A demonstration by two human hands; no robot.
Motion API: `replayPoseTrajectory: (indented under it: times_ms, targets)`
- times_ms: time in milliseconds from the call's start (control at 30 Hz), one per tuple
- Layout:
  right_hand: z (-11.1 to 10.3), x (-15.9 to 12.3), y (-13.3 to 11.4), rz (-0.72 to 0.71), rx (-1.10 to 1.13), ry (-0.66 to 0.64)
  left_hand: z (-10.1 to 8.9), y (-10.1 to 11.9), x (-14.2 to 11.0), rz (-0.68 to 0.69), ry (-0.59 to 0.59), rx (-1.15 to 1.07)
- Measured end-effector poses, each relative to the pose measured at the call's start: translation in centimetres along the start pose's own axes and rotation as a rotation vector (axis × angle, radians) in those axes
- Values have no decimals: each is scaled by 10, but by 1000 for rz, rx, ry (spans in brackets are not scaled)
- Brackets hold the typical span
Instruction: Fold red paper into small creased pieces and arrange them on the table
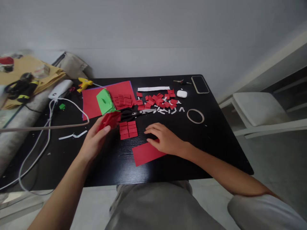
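My left hand [97, 134] is closed on a bundle of red paper [109, 120], held above the table's left half; motion blurs its edges. My right hand [163, 139] has its fingers apart and slightly curled, over the upper right end of a red paper strip [146, 154]. I cannot tell whether it touches the strip. Between my hands lies a block of small red folded paper pieces [128, 130] in two columns. Just beyond it are black-handled scissors [130, 114], partly hidden behind the red bundle.
Loose red pieces [155, 100], white scraps, a white strip [153, 88], earbud case [182, 94], tape ring [195, 116] and phone [200, 84] lie at the back and right. Green paper [105, 101], a yellow glue gun [84, 84] and white cables [49, 127] are leftward.
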State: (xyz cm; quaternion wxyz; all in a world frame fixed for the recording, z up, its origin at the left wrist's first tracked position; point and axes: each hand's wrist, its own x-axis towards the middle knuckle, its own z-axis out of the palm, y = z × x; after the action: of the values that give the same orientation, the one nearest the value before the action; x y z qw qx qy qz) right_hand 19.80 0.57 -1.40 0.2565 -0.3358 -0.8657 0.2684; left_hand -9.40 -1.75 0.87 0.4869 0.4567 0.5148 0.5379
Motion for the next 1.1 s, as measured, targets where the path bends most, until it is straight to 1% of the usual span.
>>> replayPoseTrajectory:
  times_ms: [33, 100, 200, 267, 367, 433, 467, 500, 567, 667, 733, 800, 833, 900, 967, 1033, 1100]
  targets:
    - [5, 12, 0, -17, -5, -20, 0, 0, -5, -53, 1, -78]
    - [15, 36, -2, -67, -39, -100, 2, 1, -16, -114, 22, -196]
    - [27, 64, -6, -144, -120, -232, 7, 0, -33, -122, 85, -274]
    - [33, 75, -9, -141, -184, -303, 11, -1, -44, -146, 75, -308]
    - [37, 81, -11, -94, -250, -316, 16, -8, -60, -259, 16, -346]
    - [38, 81, -13, -66, -246, -292, 18, -14, -71, -278, -36, -296]
    - [37, 80, -13, -50, -239, -281, 19, -17, -76, -257, -60, -246]
    - [36, 79, -14, -34, -235, -273, 21, -21, -81, -222, -83, -185]
    - [33, 77, -14, -2, -235, -270, 26, -27, -90, -97, -86, -5]
    - [20, 73, -9, 55, -205, -257, 43, -35, -100, 80, -111, 430]
    - [4, 67, -2, 79, -157, -181, 55, -41, -103, 234, -114, 697]
    - [-18, 56, 6, 89, -154, -100, 65, -47, -102, 370, -167, 850]
    - [-30, 49, 9, 113, -159, -69, 67, -49, -100, 398, -193, 902]
    - [-53, 31, 14, 164, -148, -48, 69, -51, -96, 405, -252, 970]
    - [-72, 11, 15, 158, -79, -56, 67, -51, -93, 387, -298, 1001]
    - [-82, -8, 13, 123, -19, -82, 64, -49, -90, 379, -332, 1013]
    - [-82, -25, 9, 106, 4, -140, 61, -48, -88, 380, -359, 1019]
